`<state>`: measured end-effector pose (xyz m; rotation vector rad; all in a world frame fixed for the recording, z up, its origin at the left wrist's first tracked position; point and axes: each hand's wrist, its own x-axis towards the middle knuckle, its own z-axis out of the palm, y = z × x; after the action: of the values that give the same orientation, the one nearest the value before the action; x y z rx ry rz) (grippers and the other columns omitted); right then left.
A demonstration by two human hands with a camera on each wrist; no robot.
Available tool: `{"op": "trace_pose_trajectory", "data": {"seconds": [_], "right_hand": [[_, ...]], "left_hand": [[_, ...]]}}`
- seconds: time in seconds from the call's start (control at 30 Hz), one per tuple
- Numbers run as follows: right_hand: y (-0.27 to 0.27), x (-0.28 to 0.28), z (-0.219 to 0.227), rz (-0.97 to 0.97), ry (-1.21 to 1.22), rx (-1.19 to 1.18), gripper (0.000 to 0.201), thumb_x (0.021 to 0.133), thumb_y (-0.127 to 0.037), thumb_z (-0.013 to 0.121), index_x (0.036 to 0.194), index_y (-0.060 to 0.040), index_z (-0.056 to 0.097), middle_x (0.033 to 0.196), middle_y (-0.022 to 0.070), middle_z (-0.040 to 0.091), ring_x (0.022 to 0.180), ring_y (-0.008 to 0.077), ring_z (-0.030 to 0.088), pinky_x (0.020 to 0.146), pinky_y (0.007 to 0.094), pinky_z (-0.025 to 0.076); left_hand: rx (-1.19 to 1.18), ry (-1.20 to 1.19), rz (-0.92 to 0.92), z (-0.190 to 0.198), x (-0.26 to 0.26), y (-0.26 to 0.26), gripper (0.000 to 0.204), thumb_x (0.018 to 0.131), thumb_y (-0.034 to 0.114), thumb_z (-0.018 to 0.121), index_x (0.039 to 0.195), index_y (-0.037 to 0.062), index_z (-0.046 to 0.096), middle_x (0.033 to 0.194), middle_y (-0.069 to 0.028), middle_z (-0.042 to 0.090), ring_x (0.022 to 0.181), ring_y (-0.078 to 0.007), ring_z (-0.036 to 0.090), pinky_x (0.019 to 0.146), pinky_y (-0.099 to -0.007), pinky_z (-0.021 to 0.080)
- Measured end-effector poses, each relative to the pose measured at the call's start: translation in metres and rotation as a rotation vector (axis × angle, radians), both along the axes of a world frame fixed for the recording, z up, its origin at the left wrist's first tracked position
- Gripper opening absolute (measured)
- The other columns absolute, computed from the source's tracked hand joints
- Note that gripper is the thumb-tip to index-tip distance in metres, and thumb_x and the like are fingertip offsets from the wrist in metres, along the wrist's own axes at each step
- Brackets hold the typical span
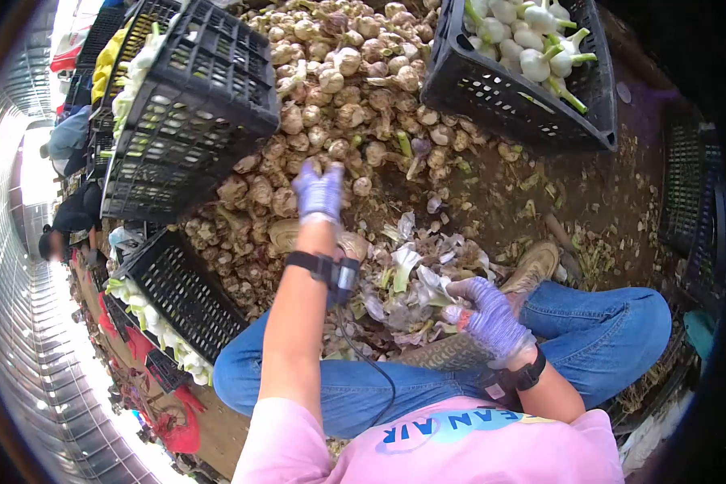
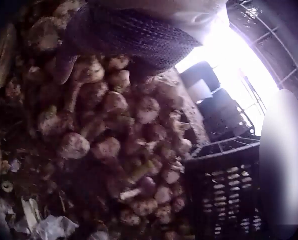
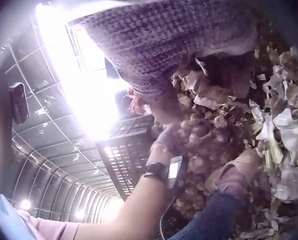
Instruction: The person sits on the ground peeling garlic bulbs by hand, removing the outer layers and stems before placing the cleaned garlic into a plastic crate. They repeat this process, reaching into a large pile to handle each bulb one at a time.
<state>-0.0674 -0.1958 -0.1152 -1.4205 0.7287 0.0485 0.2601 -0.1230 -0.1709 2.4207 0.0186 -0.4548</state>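
Note:
My left hand (image 1: 320, 195), in a purple-and-white knitted glove, reaches over the heap of garlic bulbs (image 1: 348, 114) with its fingers spread. In the left wrist view the gloved left hand (image 2: 126, 40) is above the bulbs (image 2: 75, 145), thumb apart from the fingers; nothing shows in its grasp. My right hand (image 1: 496, 321) hangs loosely bent beside the pile of peeled skins and leaves (image 1: 407, 270), a gap between thumb and forefinger. The right wrist view shows the back of this glove (image 3: 174, 45), its fingertips partly hidden, with no bulb visible in it.
Black crates stand at the upper left (image 1: 198, 109), the lower left (image 1: 181, 286) and the upper right (image 1: 520, 105), the last holding white trimmed garlic (image 1: 532, 36). Boots (image 1: 536, 262) and jeans-covered legs (image 1: 605, 323) surround the skins. Other people are at the far left.

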Motion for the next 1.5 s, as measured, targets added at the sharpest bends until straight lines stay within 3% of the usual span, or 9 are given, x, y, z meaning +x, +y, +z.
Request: {"op": "trace_pose_trajectory", "data": {"seconds": [0.13, 0.27, 0.33, 0.57, 0.6, 0.9, 1.13, 1.4, 1.5], "right_hand": [[-0.009, 0.007, 0.001, 0.112, -0.094, -0.251, 0.031, 0.075, -0.012, 0.069, 0.103, -0.0007, 0.06, 0.098, 0.0121, 0.059, 0.086, 0.0213, 0.059, 0.078, 0.0322, 0.048], [-0.01, 0.008, 0.003, -0.171, 0.128, 0.366, 0.028, 0.075, -0.007, 0.066, 0.102, -0.0054, 0.062, 0.106, 0.0155, 0.054, 0.09, 0.0281, 0.058, 0.083, 0.0356, 0.047], [-0.013, 0.01, 0.002, 0.056, -0.093, -0.356, 0.035, 0.071, -0.004, 0.066, 0.106, -0.0068, 0.06, 0.106, 0.0153, 0.054, 0.097, 0.0288, 0.055, 0.087, 0.036, 0.046], [0.003, 0.019, 0.043, -0.159, -0.23, 0.104, 0.043, 0.08, -0.01, 0.063, 0.122, -0.0082, 0.052, 0.113, 0.0092, 0.055, 0.101, 0.0194, 0.055, 0.086, 0.031, 0.045], [0.004, 0.021, 0.056, -0.348, -0.301, 0.57, 0.037, 0.085, -0.011, 0.059, 0.121, -0.0073, 0.052, 0.112, 0.006, 0.057, 0.099, 0.0145, 0.055, 0.084, 0.0281, 0.046], [0.019, 0.003, 0.089, -0.452, -0.455, 0.531, 0.028, 0.084, -0.01, 0.063, 0.11, -0.0019, 0.057, 0.101, 0.0035, 0.062, 0.09, 0.0103, 0.058, 0.078, 0.0241, 0.048], [0.013, -0.008, 0.092, -0.274, -0.304, 0.465, 0.021, 0.082, -0.008, 0.064, 0.102, 0.0002, 0.062, 0.088, 0.0031, 0.064, 0.078, 0.0092, 0.059, 0.069, 0.0227, 0.049], [0.008, -0.013, 0.088, 0.027, -0.481, 0.089, 0.022, 0.083, -0.007, 0.063, 0.104, 0.0016, 0.061, 0.093, 0.0042, 0.063, 0.083, 0.01, 0.058, 0.073, 0.0245, 0.048], [0.016, -0.006, 0.088, -0.166, -0.4, 0.296, 0.026, 0.084, -0.01, 0.062, 0.107, 0.0013, 0.058, 0.095, 0.0049, 0.063, 0.085, 0.0106, 0.058, 0.075, 0.0261, 0.048]], "left_hand": [[0.187, -0.011, 0.112, -0.047, 0.04, 0.016, 0.067, 0.073, 0.037, 0.071, 0.126, 0.0059, 0.043, 0.129, -0.0286, 0.038, 0.118, -0.0419, 0.043, 0.097, -0.0454, 0.039], [0.313, -0.148, 0.046, -0.03, 0.026, 0.008, 0.058, 0.074, 0.026, 0.072, 0.12, 0.0053, 0.043, 0.123, -0.0245, 0.044, 0.112, -0.0358, 0.05, 0.088, -0.043, 0.047], [-0.448, 0.218, 0.145, 0.005, -0.004, 0.001, 0.054, 0.075, 0.011, 0.07, 0.12, 0.0068, 0.039, 0.117, -0.0195, 0.051, 0.098, -0.0269, 0.059, 0.073, -0.0342, 0.054], [-1.212, 0.751, -0.279, 0.133, -0.145, 0.0, 0.089, 0.064, 0.018, 0.08, 0.136, 0.0083, 0.03, 0.113, -0.0086, 0.051, 0.104, -0.0249, 0.056, 0.096, -0.0374, 0.044], [-1.069, 0.646, -0.307, 0.136, -0.157, 0.012, 0.09, 0.062, 0.02, 0.083, 0.135, 0.0085, 0.033, 0.114, -0.007, 0.051, 0.107, -0.0232, 0.054, 0.096, -0.0353, 0.043], [-0.718, -0.014, -0.778, 0.16, -0.213, 0.058, 0.074, 0.056, 0.02, 0.086, 0.118, 0.0041, 0.048, 0.115, -0.0099, 0.051, 0.106, -0.0203, 0.051, 0.092, -0.0339, 0.042], [-0.706, 0.06, -0.783, 0.162, -0.218, 0.08, 0.075, 0.061, 0.018, 0.084, 0.123, 0.0041, 0.045, 0.116, -0.0132, 0.05, 0.109, -0.0255, 0.051, 0.092, -0.0349, 0.042], [-1.077, 1.016, -0.159, 0.155, -0.213, 0.084, 0.079, 0.076, 0.052, 0.066, 0.129, 0.0016, 0.036, 0.113, -0.0105, 0.05, 0.101, -0.021, 0.054, 0.084, -0.0307, 0.047], [-1.078, 0.682, -0.246, 0.159, -0.221, 0.075, 0.079, 0.073, 0.043, 0.073, 0.129, 0.0022, 0.035, 0.113, -0.0108, 0.05, 0.104, -0.02, 0.052, 0.089, -0.0325, 0.045]]}}
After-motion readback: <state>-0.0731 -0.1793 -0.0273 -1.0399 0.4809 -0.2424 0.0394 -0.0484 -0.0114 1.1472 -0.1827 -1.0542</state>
